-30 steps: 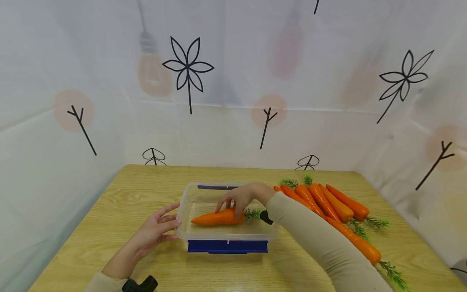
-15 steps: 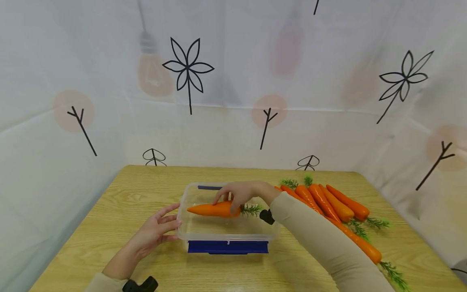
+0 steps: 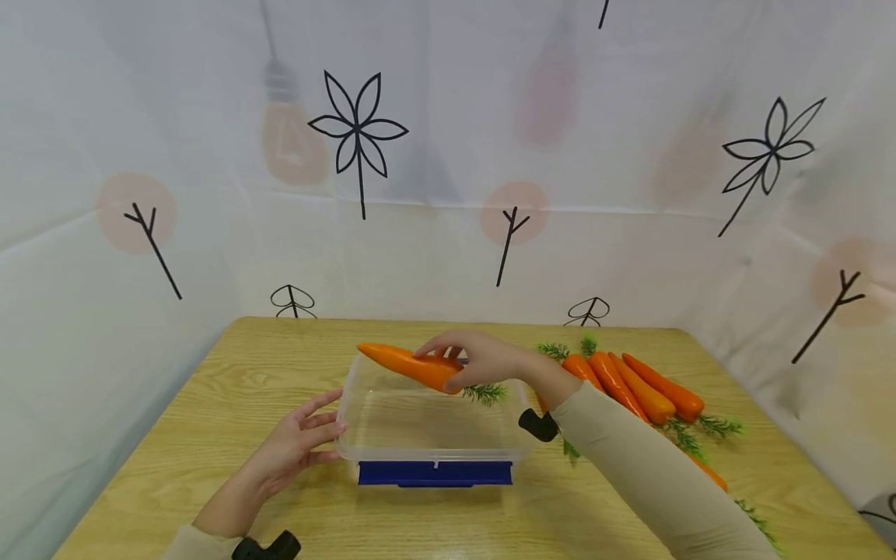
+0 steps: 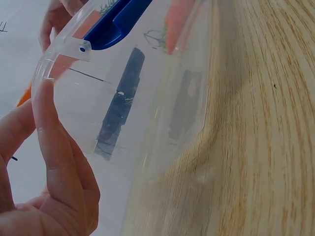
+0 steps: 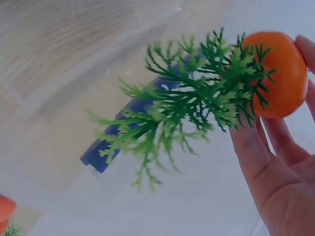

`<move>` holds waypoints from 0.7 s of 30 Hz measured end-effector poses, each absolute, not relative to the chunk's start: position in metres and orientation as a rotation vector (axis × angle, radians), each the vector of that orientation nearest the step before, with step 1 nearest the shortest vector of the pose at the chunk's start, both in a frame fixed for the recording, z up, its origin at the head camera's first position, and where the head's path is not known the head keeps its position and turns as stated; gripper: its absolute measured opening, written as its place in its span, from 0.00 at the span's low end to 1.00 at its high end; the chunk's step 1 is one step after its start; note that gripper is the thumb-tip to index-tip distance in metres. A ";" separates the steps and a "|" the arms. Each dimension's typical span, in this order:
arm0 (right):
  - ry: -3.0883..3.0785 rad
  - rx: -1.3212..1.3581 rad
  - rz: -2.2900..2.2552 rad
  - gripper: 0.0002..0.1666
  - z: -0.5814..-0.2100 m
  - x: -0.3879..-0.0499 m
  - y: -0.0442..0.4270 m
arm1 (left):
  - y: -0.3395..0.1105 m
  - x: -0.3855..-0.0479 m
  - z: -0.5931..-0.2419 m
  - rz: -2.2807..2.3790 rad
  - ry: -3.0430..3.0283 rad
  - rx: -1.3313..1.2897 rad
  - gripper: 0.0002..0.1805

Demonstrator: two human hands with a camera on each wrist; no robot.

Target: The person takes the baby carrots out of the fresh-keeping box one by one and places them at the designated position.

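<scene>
An orange carrot (image 3: 404, 362) with a green leafy top (image 3: 486, 393) is held over the back part of a clear plastic box (image 3: 434, 454) with blue clips. My right hand (image 3: 486, 359) grips it around the thick end, and its pointed tip slants up to the left. From the right wrist view, the carrot's round end (image 5: 285, 73) sits between thumb and fingers, with the leaves hanging over the box. At the box's left side, my left hand (image 3: 297, 445) touches the wall and rim with extended fingers, as the left wrist view also shows.
Several more carrots (image 3: 616, 385) with green tops lie on the wooden table (image 3: 266, 365) to the right, partly behind the right sleeve. A white patterned cloth (image 3: 434, 257) hangs behind and beside the table. A dark cable (image 3: 878, 516) shows at the far right.
My right hand has raised the carrot from inside the box to above its back edge, tilting the tip upward. The left hand and the box have stayed in place.
</scene>
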State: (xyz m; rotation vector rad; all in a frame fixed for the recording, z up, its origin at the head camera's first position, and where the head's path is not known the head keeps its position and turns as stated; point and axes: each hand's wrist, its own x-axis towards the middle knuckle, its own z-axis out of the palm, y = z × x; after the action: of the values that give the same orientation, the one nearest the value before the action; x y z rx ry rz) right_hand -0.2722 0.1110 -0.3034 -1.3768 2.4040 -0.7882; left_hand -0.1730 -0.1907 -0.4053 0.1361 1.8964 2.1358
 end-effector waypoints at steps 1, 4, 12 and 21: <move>2.416 -1.378 -0.824 0.32 -0.303 -0.270 0.114 | -0.191 -0.173 -0.405 2.135 1.896 0.137 0.40; 2.438 -1.377 -0.947 0.31 -0.302 -0.265 0.124 | -0.191 -0.173 -0.405 2.133 1.899 0.136 0.40; 2.605 -1.279 -1.145 0.31 -0.306 -0.248 0.148 | -0.190 -0.173 -0.405 2.134 1.911 0.135 0.40; 2.744 -1.023 -1.271 0.32 -0.312 -0.232 0.179 | -0.191 -0.174 -0.405 2.128 1.900 0.144 0.40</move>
State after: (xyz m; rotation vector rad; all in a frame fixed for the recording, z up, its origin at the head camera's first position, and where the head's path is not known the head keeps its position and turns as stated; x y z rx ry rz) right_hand -0.2319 0.1792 -0.3121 -1.0231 2.7441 -1.2710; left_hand -0.1736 -0.1907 -0.4046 0.1442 1.8998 2.1284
